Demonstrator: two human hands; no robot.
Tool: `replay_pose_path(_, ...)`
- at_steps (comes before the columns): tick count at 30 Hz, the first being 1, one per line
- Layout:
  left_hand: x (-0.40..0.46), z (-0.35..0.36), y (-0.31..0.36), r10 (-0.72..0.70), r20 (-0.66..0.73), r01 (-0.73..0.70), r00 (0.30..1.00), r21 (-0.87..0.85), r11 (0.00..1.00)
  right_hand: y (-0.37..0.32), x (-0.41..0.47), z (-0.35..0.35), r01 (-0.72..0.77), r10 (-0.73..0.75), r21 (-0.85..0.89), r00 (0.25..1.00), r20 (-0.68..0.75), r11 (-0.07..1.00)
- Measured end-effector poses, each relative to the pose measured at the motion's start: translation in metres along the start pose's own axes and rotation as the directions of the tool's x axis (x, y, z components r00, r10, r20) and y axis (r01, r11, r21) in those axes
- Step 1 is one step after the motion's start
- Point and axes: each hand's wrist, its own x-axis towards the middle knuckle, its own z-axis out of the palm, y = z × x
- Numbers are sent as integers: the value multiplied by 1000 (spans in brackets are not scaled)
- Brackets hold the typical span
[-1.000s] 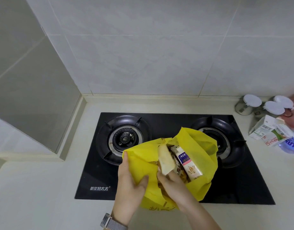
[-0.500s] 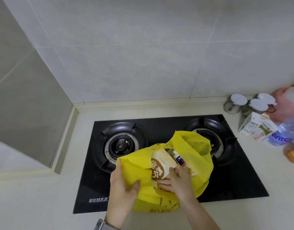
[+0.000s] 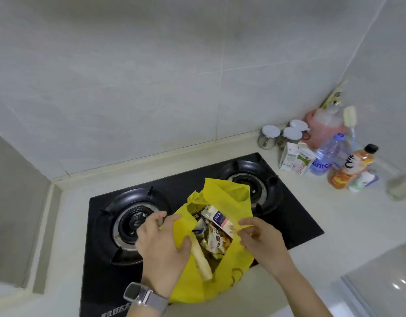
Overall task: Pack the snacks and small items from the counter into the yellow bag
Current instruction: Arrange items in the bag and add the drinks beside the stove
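I see my left hand (image 3: 162, 245) gripping the left rim of the yellow bag (image 3: 229, 197), thumb on the inside of the fabric and fingers curled over the outside; its fingertips are hidden behind the rim. A grey watch (image 3: 143, 298) sits on that wrist, partly cut off by the bottom edge. Beyond this hand lies the left burner (image 3: 133, 221) of the black stove (image 3: 295, 225), half covered by my knuckles.

Between my two hands the bag stands open on the stove. Just right of my left thumb a pale, long packet (image 3: 200, 259) leans against the rim, poking out of the opening. Deeper in lie mixed snack packets (image 3: 216, 240) and a small white carton with a purple label (image 3: 218, 217); the print is too blurred to read and the lower items are buried.

My right hand (image 3: 259, 240) pinches the right rim of the bag between thumb and fingertips, the other fingers curled in. Beyond it the bag's far flap hides part of the right burner (image 3: 254, 179).

Well to the right of this hand, on the desk (image 3: 334, 216), stand three white-lidded jars (image 3: 269, 136), a milk carton (image 3: 295, 160), a clear water bottle (image 3: 326, 154) and an orange drink bottle (image 3: 352, 168); the things behind them in the corner are too smeared to name.
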Motion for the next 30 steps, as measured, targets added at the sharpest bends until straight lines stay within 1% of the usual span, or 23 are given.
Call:
replay_pose_path(3,7,4,18,163,116,-169,980,43,985,11,-5,-25,93,-96,-196,995,-3,976)
replay_pose_path(5,11,8,30,248,168,-258,954,44,965,19,-4,-43,116,-121,-309,993,2,944)
replay_pose_path(8,13,18,52,341,202,-358,918,55,932,32,-2,-75,115,-143,-449,989,-28,886)
replay_pose_path(10,11,27,71,369,255,-395,894,58,917,40,-1,-97,109,-149,-502,988,-41,858)
replay_pose_path(14,3,55,115,405,392,-469,826,79,879,64,2,-143,73,-143,-513,985,-98,855)
replay_pose_path(20,-19,109,202,426,417,-489,803,51,871,113,2,-229,7,-110,-547,982,-156,837)
replay_pose_path(25,-39,160,274,453,478,-519,752,7,855,155,-1,-304,-66,-48,-575,982,-181,815)
replay_pose_path(30,-52,200,325,457,532,-510,713,-55,859,190,2,-356,-128,9,-572,978,-207,810)
